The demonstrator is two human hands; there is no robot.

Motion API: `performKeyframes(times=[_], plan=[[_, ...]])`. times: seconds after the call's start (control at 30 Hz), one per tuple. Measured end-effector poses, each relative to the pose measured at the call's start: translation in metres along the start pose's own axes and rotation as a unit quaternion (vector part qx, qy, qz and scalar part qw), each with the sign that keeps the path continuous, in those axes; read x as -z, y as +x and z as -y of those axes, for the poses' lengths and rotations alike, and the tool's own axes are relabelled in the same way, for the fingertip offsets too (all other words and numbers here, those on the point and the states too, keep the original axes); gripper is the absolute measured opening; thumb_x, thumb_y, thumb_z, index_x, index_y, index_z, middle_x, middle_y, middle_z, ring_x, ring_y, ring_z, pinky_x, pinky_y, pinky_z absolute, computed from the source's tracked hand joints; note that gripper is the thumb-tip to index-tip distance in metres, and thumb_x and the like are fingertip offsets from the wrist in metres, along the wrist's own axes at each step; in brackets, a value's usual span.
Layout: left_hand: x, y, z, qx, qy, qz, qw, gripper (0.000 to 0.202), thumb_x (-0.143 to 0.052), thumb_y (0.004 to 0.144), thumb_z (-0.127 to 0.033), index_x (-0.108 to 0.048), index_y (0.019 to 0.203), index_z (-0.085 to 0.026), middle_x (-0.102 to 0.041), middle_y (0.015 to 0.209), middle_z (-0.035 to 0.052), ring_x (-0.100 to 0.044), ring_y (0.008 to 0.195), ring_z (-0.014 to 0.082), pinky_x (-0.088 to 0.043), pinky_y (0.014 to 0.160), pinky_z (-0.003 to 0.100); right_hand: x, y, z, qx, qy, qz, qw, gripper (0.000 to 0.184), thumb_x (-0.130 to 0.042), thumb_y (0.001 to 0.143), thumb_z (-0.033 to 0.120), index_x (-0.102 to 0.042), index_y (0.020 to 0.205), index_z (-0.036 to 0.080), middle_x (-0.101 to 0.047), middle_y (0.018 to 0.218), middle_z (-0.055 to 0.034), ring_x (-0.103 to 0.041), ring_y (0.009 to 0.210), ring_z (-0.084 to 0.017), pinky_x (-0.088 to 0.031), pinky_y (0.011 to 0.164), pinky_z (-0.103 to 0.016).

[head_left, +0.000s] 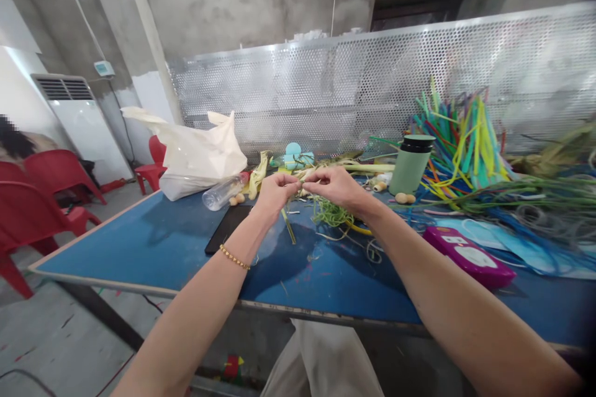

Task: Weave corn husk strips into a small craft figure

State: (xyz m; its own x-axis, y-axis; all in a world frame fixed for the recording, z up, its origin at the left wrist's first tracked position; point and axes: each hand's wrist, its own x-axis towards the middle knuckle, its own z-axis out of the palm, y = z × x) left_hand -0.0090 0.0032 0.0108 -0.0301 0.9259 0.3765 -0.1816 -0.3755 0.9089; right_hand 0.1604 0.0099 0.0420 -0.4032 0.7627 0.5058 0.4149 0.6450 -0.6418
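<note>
Both my hands meet above the blue table [139,242]. My left hand [275,191], with a bead bracelet on the wrist, pinches a thin yellow-green strip [289,227] that hangs down toward the table. My right hand [334,187] is closed in a pinch on the same strip's upper end, fingertips almost touching the left ones. Just below and beyond my right hand lies a tangle of green strands [331,213].
A black phone [228,227] lies left of my hands, with a clear plastic bottle [224,192] and a white bag [195,155] behind it. A green tumbler [411,164], coloured strips [460,136], a purple case [470,255] and red chairs [32,211] are around.
</note>
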Motion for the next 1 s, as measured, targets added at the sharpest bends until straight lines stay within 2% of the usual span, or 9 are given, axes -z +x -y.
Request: performKeyframes(times=[0.17, 0.3, 0.5, 0.67, 0.87, 1.0], plan=[[-0.001, 0.001, 0.002, 0.012, -0.050, 0.009, 0.999, 0.024, -0.083, 0.053, -0.022, -0.066, 0.066, -0.012, -0.062, 0.061, 0.0014, -0.051, 0.058, 0.0085, -0.037, 0.060, 0.024, -0.009, 0.001, -0.005, 0.000, 0.052, -0.031, 0.998, 0.021, -0.066, 0.070, 0.034, -0.069, 0.070, 0.014, -0.065, 0.069, -0.0034, -0.054, 0.064, -0.013, -0.042, 0.061, -0.027], [-0.001, 0.002, 0.001, 0.036, -0.082, 0.005, 0.996, 0.026, -0.084, 0.050, -0.020, -0.066, 0.065, -0.011, -0.064, 0.063, 0.0027, -0.053, 0.059, 0.0089, -0.039, 0.061, 0.024, -0.009, 0.003, -0.007, 0.000, 0.016, -0.053, 0.998, 0.013, -0.062, 0.067, 0.027, -0.066, 0.070, 0.015, -0.063, 0.066, -0.0025, -0.054, 0.062, -0.013, -0.042, 0.059, -0.026], [-0.005, -0.001, -0.001, 0.053, -0.064, 0.023, 0.996, 0.025, -0.081, 0.053, -0.020, -0.070, 0.074, -0.009, -0.063, 0.061, 0.0024, -0.051, 0.057, 0.0089, -0.037, 0.059, 0.025, -0.006, 0.004, -0.007, -0.001, 0.008, -0.068, 0.998, 0.012, -0.060, 0.066, 0.024, -0.065, 0.072, 0.015, -0.064, 0.066, -0.0029, -0.054, 0.060, -0.013, -0.042, 0.058, -0.025], [-0.005, -0.002, -0.001, 0.037, 0.016, 0.033, 0.999, 0.016, -0.076, 0.055, -0.020, -0.068, 0.065, -0.010, -0.058, 0.054, 0.0003, -0.042, 0.050, 0.0065, -0.029, 0.052, 0.024, -0.006, 0.004, -0.008, 0.006, 0.003, -0.051, 0.999, 0.013, -0.061, 0.068, 0.026, -0.067, 0.072, 0.014, -0.063, 0.063, -0.0020, -0.052, 0.057, -0.012, -0.040, 0.054, -0.024], [0.003, 0.004, -0.004, 0.030, -0.050, -0.034, 0.998, 0.016, -0.075, 0.055, -0.020, -0.067, 0.068, -0.013, -0.058, 0.056, -0.0017, -0.045, 0.052, 0.0070, -0.032, 0.053, 0.023, 0.010, 0.000, -0.004, -0.013, 0.020, -0.010, 1.000, 0.019, -0.065, 0.073, 0.033, -0.068, 0.071, 0.015, -0.060, 0.058, -0.0006, -0.048, 0.051, -0.010, -0.035, 0.049, -0.024], [0.006, 0.006, -0.004, 0.047, -0.084, -0.045, 0.994, 0.021, -0.078, 0.054, -0.022, -0.068, 0.071, -0.014, -0.059, 0.058, -0.0016, -0.047, 0.053, 0.0076, -0.036, 0.055, 0.024, 0.018, 0.000, -0.007, -0.018, -0.001, 0.047, 0.999, 0.021, -0.066, 0.075, 0.036, -0.070, 0.071, 0.016, -0.061, 0.060, -0.0007, -0.049, 0.052, -0.010, -0.037, 0.050, -0.024]])
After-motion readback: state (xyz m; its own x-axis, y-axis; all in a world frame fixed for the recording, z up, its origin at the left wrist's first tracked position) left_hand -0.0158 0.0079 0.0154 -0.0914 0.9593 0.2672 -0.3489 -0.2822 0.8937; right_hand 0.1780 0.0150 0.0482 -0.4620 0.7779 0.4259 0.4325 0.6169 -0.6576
